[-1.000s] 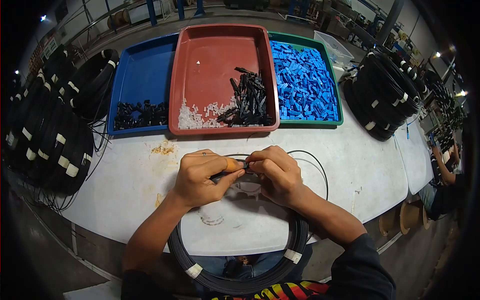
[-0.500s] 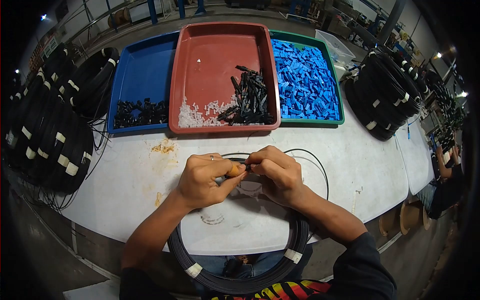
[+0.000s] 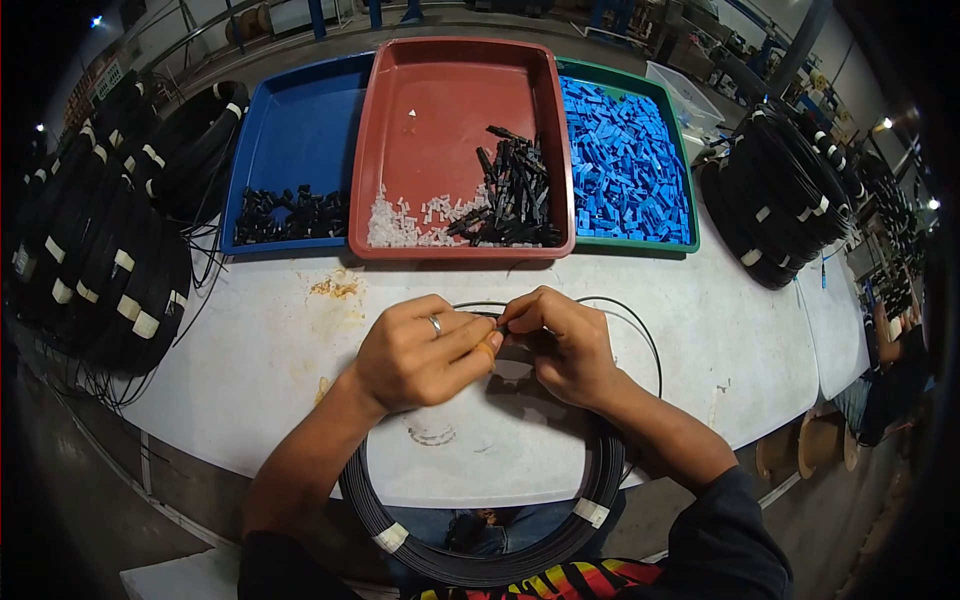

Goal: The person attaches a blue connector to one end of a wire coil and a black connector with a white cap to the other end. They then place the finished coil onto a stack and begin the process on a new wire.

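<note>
My left hand (image 3: 425,355), with a ring and an orange-yellow wrap on a finger, is pinched at the centre of the table. Its fingertips meet those of my right hand (image 3: 565,345), also pinched. Between them is a small dark piece (image 3: 502,328), mostly covered by the fingers, so its shape is unclear. A thin black cable (image 3: 650,340) loops out beyond my right hand. Below both hands a black cable coil (image 3: 365,500) with white tape bands hangs over the table's near edge, against my body.
Behind the hands are a blue tray (image 3: 300,120) of black parts, a red tray (image 3: 450,100) of clear and black parts, and a green tray (image 3: 690,215) of blue parts. Cable coils stand left (image 3: 85,270) and right (image 3: 775,200). Another person's arm (image 3: 900,345) shows at far right.
My left hand's fingers have curled and rotated around the small piece, and the ring shows more clearly. The trays appear slightly farther right as the view shifts.
</note>
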A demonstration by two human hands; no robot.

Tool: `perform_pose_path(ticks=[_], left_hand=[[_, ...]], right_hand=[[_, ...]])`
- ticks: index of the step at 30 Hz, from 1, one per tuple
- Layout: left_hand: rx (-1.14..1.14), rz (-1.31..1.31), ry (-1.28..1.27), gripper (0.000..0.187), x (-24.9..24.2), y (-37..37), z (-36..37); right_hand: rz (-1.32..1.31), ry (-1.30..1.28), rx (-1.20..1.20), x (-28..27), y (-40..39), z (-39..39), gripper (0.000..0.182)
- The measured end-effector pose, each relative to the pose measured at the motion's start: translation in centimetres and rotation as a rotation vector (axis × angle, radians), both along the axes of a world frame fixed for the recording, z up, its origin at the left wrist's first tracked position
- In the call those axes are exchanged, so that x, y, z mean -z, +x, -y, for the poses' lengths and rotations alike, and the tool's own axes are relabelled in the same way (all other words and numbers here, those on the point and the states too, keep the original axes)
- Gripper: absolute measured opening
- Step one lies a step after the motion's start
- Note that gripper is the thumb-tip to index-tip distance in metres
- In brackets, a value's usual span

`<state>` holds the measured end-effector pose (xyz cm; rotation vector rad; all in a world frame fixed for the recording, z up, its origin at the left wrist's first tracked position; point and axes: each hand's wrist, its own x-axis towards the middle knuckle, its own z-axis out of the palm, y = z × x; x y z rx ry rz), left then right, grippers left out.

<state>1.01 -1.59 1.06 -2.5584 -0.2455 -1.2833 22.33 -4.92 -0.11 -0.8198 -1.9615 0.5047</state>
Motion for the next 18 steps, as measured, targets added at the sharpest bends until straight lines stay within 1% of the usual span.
perform_pose_path(ticks=[1, 2, 3, 4, 5, 7, 8, 9, 10, 11, 12, 14, 15, 16, 17, 18], left_hand=[[0.017, 0.044, -0.099, 0.014, 0.1, -0.1, 0.0], [0.015, 0.047, -0.099, 0.014, 0.3, -0.1, -0.1], [0.046, 0.09, -0.216, 0.012, 0.5, -0.1, -0.1], [0.077, 0.131, -0.33, 0.013, 0.6, -0.2, -0.1], [0.078, 0.131, -0.329, 0.013, 0.5, -0.1, -0.1], [0.125, 0.209, -0.533, 0.016, 0.4, 0.0, 0.3], [0.127, 0.208, -0.532, 0.016, 0.2, 0.0, 0.5], [0.134, 0.241, -0.631, 0.017, 0.0, 0.1, 0.7], [0.142, 0.274, -0.731, 0.017, -0.2, 0.2, 0.8], [0.145, 0.271, -0.73, 0.017, -0.1, 0.3, 0.9], [0.145, 0.274, -0.738, 0.018, 0.0, 0.3, 0.9], [0.149, 0.276, -0.743, 0.019, 0.3, 0.4, 0.7], [0.137, 0.206, -0.617, 0.02, 0.4, 0.3, 0.5], [0.124, 0.135, -0.49, 0.02, 0.5, 0.2, 0.3], [0.126, 0.131, -0.49, 0.02, 0.4, 0.3, 0.2], [0.096, 0.08, -0.282, 0.02, 0.2, 0.5, 0.1]], right_hand=[[0.006, 0.037, 0.025, -0.1, -0.1, 0.1, 0.035], [0.012, 0.074, 0.051, -0.2, -0.2, 0.1, 0.036], [0.014, 0.072, 0.05, -0.1, -0.3, 0.2, 0.036], [0.023, 0.136, 0.073, -0.1, -0.3, 0.1, 0.038], [0.031, 0.2, 0.096, 0.0, -0.3, 0.0, 0.04], [0.06, 0.25, 0.095, -0.2, 0.0, 0.2, 0.038], [0.09, 0.3, 0.092, -0.2, 0.1, 0.3, 0.037], [0.089, 0.302, 0.094, -0.3, 0.1, 0.2, 0.037], [0.09, 0.417, 0.079, -0.4, 0.0, 0.0, 0.035], [0.092, 0.53, 0.064, -0.4, -0.1, -0.1, 0.033], [0.092, 0.53, 0.068, -0.4, -0.1, 0.0, 0.033], [0.141, 0.462, 0.042, -0.7, -0.1, 0.2, 0.024], [0.137, 0.398, 0.043, -0.9, -0.2, 0.2, 0.024], [0.136, 0.399, 0.047, -1.0, -0.1, 0.3, 0.024], [0.123, 0.308, 0.048, -1.0, -0.1, 0.3, 0.024], [0.109, 0.216, 0.048, -0.9, -0.1, 0.3, 0.025]])
